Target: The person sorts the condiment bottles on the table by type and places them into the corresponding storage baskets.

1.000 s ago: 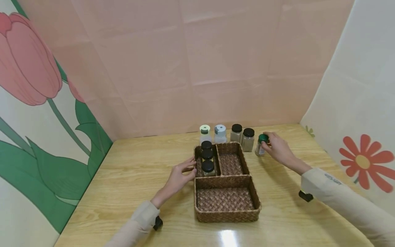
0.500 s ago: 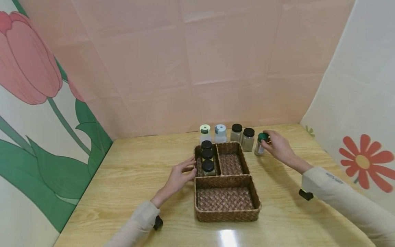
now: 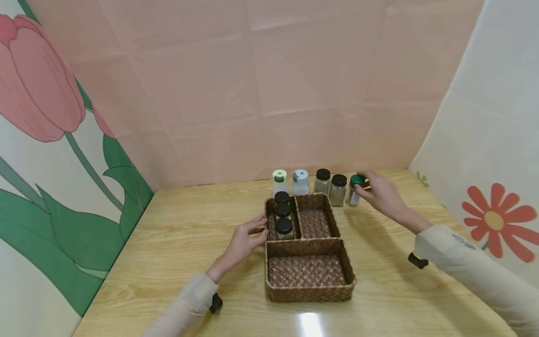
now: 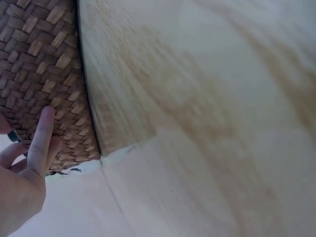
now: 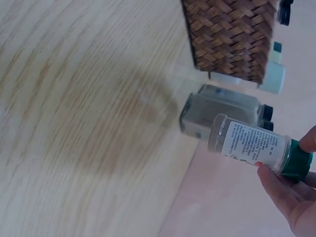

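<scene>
My right hand [image 3: 379, 194] pinches a small clear spice jar with a green cap [image 3: 354, 190] by its cap, just right of the black-lidded jars. In the right wrist view the jar [image 5: 252, 144] hangs clear of the table, with my fingers [image 5: 289, 197] at its cap. A woven three-part basket [image 3: 309, 294] stands mid-table. Three black-lidded jars [image 3: 283, 217] fill its narrow rear-left part; the other two parts hold nothing. My left hand [image 3: 244, 241] rests with straight fingers [image 4: 42, 138] against the basket's left wall [image 4: 39, 74].
Behind the basket stand a pale-capped bottle [image 3: 280, 181], a grey-capped bottle [image 3: 301, 182] and two black-lidded glass jars [image 3: 323, 180] [image 3: 338, 189]. Pink and flowered cloth walls close in the wooden table [image 3: 177, 234] on three sides.
My right hand has raised the green-capped jar off the table and carried it slightly left and back, toward the black-lidded jars. The left hand has stayed at the basket.
</scene>
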A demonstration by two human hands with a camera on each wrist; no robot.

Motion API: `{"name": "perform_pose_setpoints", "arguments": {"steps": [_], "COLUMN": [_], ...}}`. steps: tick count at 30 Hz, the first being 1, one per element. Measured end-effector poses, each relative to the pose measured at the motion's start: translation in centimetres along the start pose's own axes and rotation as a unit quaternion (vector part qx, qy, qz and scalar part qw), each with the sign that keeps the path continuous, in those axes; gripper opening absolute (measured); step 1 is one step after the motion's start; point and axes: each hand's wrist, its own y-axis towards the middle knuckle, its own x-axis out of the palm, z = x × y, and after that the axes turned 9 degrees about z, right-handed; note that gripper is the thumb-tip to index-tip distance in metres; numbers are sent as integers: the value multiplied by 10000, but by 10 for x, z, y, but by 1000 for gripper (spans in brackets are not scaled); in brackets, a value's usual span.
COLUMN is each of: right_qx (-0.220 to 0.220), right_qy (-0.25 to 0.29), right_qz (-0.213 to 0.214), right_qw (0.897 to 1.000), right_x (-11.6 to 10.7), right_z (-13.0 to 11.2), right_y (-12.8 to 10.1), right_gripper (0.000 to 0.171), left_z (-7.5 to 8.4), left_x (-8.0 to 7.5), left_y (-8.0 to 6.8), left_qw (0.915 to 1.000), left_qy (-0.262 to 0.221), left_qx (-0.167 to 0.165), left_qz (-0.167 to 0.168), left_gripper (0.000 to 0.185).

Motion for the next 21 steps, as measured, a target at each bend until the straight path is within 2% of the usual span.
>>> {"name": "perform_pose_setpoints", "arguments": {"steps": [6,11,21], "right_qx": [-141,-204,-10], "right_qy": [28,63,122], "right_qz": [107,130,159], "right_qw": [9998,9997,9998], "right_x": [-1,-2,-2], "right_z": [-17,-26,-40], "right_y": [4,7,17], "right_gripper": [30,30,39], "left_z": [2,1,1], "left_x": [1,2,2], "left_y": [0,-1,0], "left_qw": [9998,9999,9999], "left_qy": [187,105,65], "left_qx": [76,47,52], "left_qz": [47,9,65], "left_gripper": [38,39,39]}}
